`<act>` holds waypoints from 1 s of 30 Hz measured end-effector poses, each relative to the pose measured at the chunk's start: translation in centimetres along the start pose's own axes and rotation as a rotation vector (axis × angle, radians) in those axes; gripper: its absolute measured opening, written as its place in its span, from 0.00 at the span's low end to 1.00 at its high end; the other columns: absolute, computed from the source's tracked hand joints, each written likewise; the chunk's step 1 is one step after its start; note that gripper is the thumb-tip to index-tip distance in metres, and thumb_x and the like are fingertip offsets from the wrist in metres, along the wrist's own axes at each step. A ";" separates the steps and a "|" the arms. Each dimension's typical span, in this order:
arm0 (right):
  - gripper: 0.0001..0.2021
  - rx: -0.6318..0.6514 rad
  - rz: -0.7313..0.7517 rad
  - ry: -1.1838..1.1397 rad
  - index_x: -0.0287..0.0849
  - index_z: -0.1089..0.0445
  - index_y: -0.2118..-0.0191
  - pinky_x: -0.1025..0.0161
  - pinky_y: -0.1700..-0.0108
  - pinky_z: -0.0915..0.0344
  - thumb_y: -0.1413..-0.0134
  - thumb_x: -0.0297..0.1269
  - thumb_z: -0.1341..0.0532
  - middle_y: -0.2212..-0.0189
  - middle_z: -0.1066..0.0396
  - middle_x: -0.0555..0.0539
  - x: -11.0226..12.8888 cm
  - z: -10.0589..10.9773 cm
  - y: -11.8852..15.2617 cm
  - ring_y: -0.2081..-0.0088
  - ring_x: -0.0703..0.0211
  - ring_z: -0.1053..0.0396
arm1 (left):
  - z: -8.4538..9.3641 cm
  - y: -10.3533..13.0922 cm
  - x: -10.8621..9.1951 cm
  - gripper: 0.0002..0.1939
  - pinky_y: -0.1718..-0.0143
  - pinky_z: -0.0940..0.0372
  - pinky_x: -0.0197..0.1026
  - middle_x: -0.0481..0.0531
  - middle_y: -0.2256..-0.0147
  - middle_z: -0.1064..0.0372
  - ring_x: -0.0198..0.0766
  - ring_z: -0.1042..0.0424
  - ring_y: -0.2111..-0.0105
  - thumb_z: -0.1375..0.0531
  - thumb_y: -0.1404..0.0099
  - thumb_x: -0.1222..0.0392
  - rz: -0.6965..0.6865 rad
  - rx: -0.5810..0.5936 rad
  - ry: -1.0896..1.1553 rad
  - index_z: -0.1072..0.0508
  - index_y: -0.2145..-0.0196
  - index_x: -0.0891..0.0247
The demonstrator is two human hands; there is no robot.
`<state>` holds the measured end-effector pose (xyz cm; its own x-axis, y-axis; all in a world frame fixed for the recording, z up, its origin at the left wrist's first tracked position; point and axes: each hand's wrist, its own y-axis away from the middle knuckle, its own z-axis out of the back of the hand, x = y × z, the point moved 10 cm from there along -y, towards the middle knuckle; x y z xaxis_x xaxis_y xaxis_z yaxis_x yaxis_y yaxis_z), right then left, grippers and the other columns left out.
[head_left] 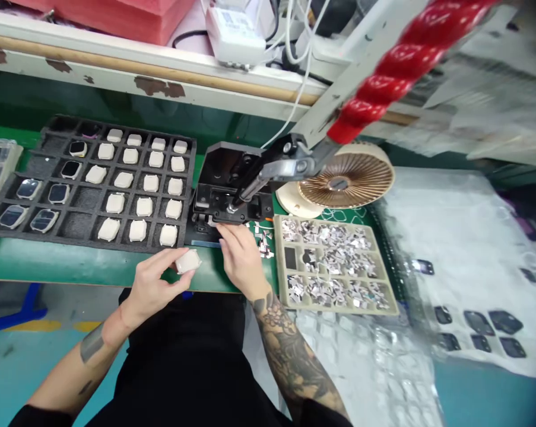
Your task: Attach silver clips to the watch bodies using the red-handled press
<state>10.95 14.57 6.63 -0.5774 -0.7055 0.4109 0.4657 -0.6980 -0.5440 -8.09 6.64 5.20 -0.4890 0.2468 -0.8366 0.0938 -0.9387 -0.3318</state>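
Between the thumb and fingers of my left hand (pixel 154 283) is a pale, squarish watch-like case (pixel 189 261), held just above the bench's front edge. My right hand (pixel 242 256) reaches to the base of a black hand press (pixel 232 190), its fingertips at a small metal part under the press; what they pinch there is too small to make out. Left of the press lies a dark foam tray (pixel 87 226) with several pale cases and, on its left side, several dark-screened ones.
A beige compartment box (pixel 281 261) of small metallic pieces lies right of my right hand. Behind it stands a fan (pixel 345 181). The press's red-wrapped lever (pixel 396 68) rises to the upper right, below a shelf (pixel 116 74).
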 end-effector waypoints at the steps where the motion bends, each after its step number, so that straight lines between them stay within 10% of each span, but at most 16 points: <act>1: 0.22 0.097 -0.040 0.055 0.39 0.27 0.35 0.38 0.37 0.24 0.28 0.27 0.46 0.42 0.22 0.33 -0.9 -1.7 0.1 0.40 0.40 0.25 | -0.1 -0.5 -0.3 0.17 0.59 0.21 0.45 0.56 0.54 0.16 0.42 0.20 0.66 0.30 0.31 0.59 -0.030 0.010 -0.014 0.17 0.44 0.57; 6: 0.22 0.222 -0.154 0.069 0.37 0.23 0.39 0.37 0.36 0.27 0.29 0.24 0.48 0.45 0.22 0.31 -3.2 -4.9 -0.9 0.42 0.39 0.26 | -1.4 -2.5 -2.0 0.21 0.49 0.21 0.48 0.61 0.46 0.20 0.47 0.19 0.52 0.34 0.24 0.59 -0.147 0.112 -0.070 0.22 0.36 0.57; 14: 0.20 -0.048 -0.340 -0.217 0.47 0.27 0.33 0.42 0.33 0.26 0.24 0.34 0.44 0.38 0.24 0.38 -2.6 0.6 3.7 0.36 0.47 0.26 | -5.9 -5.4 -1.4 0.19 0.53 0.23 0.45 0.62 0.39 0.23 0.47 0.16 0.53 0.43 0.19 0.61 -0.118 0.227 -0.441 0.23 0.35 0.58; 19: 0.20 -0.061 -0.368 -0.165 0.48 0.28 0.32 0.39 0.33 0.26 0.25 0.35 0.41 0.37 0.24 0.38 -2.6 3.8 5.5 0.35 0.45 0.26 | -9.9 -8.4 0.3 0.14 0.60 0.26 0.46 0.65 0.56 0.21 0.50 0.17 0.62 0.42 0.21 0.65 0.017 0.376 -0.447 0.15 0.51 0.64; 26: 0.26 -0.157 -0.228 -0.137 0.50 0.30 0.30 0.39 0.36 0.22 0.30 0.29 0.36 0.38 0.23 0.39 -0.3 5.5 4.5 0.37 0.43 0.24 | -7.8 -6.6 -2.3 0.21 0.60 0.26 0.44 0.61 0.43 0.22 0.45 0.18 0.63 0.28 0.29 0.51 0.059 0.380 -0.025 0.18 0.42 0.58; 30: 0.32 -0.067 0.057 -0.122 0.54 0.31 0.28 0.38 0.41 0.20 0.34 0.28 0.32 0.40 0.23 0.39 3.6 4.5 1.2 0.41 0.41 0.22 | -4.8 -4.1 -2.6 0.14 0.65 0.29 0.40 0.57 0.57 0.19 0.41 0.22 0.65 0.34 0.24 0.50 0.205 0.220 0.371 0.17 0.50 0.63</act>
<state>12.48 10.64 10.74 -0.4634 -0.7565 0.4614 0.4478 -0.6493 -0.6148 -3.07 11.00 6.64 -0.1334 0.0827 -0.9876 -0.0489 -0.9958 -0.0768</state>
